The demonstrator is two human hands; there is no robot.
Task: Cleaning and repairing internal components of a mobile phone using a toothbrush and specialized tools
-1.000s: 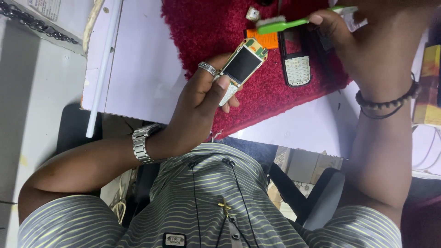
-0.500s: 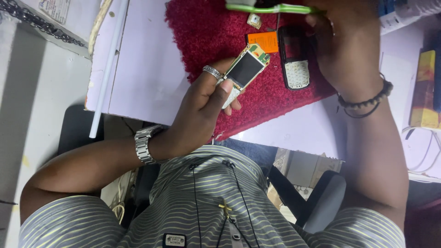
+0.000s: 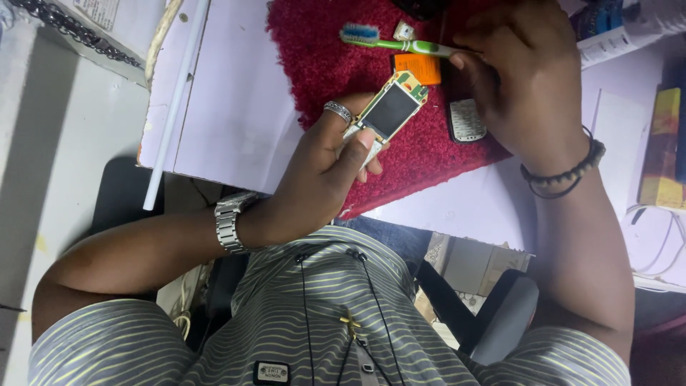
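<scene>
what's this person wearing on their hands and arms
Both forearms are bare, with no sleeves reaching them. The left hand has a silver ring on one finger and a silver metal link watch at the wrist. The right hand wears a dark beaded bracelet with a thin dark cord at the wrist.

1. The left hand [image 3: 321, 171] is raised before the chest, its fingers curled in a closed grip around something small — thumb laid across the front, a silver ring on one finger.
2. The left forearm runs in from the left, a silver metal watch on the wrist.
3. The right hand [image 3: 525, 78] reaches forward, knuckles up — fingertips pinched together.
4. The right wrist wears a dark beaded bracelet; the forearm extends straight back to the body.
</scene>
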